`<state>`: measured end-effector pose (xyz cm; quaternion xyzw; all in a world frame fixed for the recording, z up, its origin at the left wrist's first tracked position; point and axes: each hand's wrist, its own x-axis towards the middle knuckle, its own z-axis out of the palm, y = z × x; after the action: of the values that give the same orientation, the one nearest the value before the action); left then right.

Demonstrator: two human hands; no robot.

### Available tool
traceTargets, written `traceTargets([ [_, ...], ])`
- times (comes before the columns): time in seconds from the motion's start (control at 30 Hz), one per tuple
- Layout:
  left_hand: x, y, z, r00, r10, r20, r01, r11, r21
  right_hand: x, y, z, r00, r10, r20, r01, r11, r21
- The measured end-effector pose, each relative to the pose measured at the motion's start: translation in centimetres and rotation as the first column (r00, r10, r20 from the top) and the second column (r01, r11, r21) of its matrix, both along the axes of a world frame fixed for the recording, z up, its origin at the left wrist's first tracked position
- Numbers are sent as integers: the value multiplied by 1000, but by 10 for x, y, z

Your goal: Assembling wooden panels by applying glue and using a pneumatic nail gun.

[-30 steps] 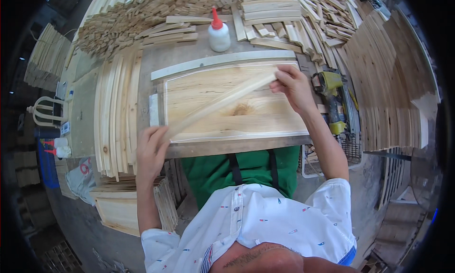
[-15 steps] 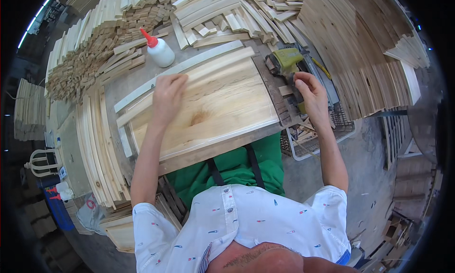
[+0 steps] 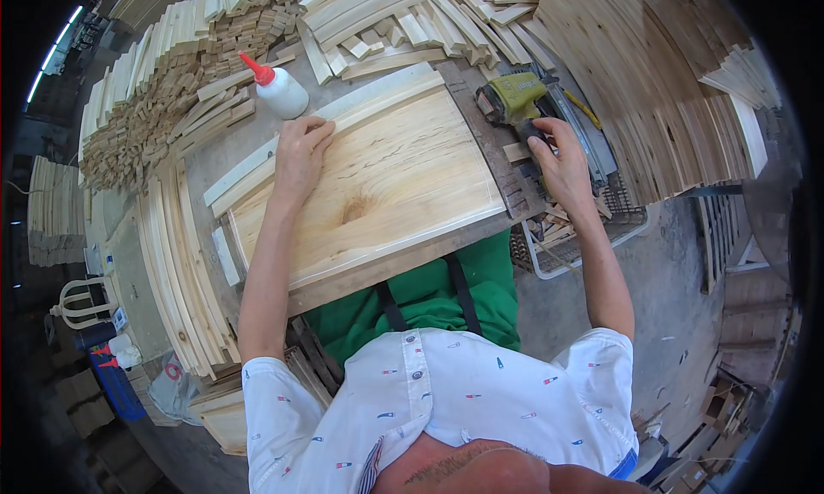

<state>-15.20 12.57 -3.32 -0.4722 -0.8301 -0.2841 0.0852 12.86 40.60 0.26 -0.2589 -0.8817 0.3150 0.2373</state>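
A pale wooden panel (image 3: 395, 168) with a brown knot lies flat on the work board in front of me. A narrow wooden strip (image 3: 386, 101) runs along its far edge, against a whitish straight bar (image 3: 360, 102). My left hand (image 3: 300, 161) has its fingers closed on this strip, left of its middle. On the right, a green nail gun (image 3: 515, 97) lies on its side beside the board. My right hand (image 3: 564, 166) closes round its dark handle, thumb and fingers partly hiding it. Thin white lines run along the panel's near and right edges.
A white glue bottle (image 3: 281, 95) with a red tip stands behind the bar. Wood strips (image 3: 378, 22) are heaped at the back, and long boards (image 3: 184, 271) lie left. Tall stacked panels (image 3: 635, 90) stand right, above a wire basket (image 3: 592, 252) of offcuts.
The wooden strip has shifted away from me, up against the whitish bar, with my left hand on it. My right hand has closed on the nail gun's handle.
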Motion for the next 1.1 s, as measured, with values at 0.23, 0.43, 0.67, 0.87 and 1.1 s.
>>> traceTargets([
  [0.23, -4, 0, -7, 1000, -2, 30, 1, 1000, 24, -29, 2, 5, 896, -138, 421, 75, 984, 162],
  [0.43, -15, -5, -24, 999, -17, -38, 20, 995, 97, -41, 26, 25, 867, -96, 489, 54, 993, 101],
  [0.67, -22, -9, -19, 998, -12, 61, 7, 996, 90, -54, 15, 123, 913, 33, 406, 67, 971, -230],
  [0.87, -19, -5, -20, 994, 5, 111, -15, 996, 88, -99, -7, 113, 916, 236, 326, -117, 932, -344],
  [1.1, -17, -6, -16, 988, 33, 148, -44, 996, 72, -112, 4, 95, 913, 251, 323, -112, 913, -393],
])
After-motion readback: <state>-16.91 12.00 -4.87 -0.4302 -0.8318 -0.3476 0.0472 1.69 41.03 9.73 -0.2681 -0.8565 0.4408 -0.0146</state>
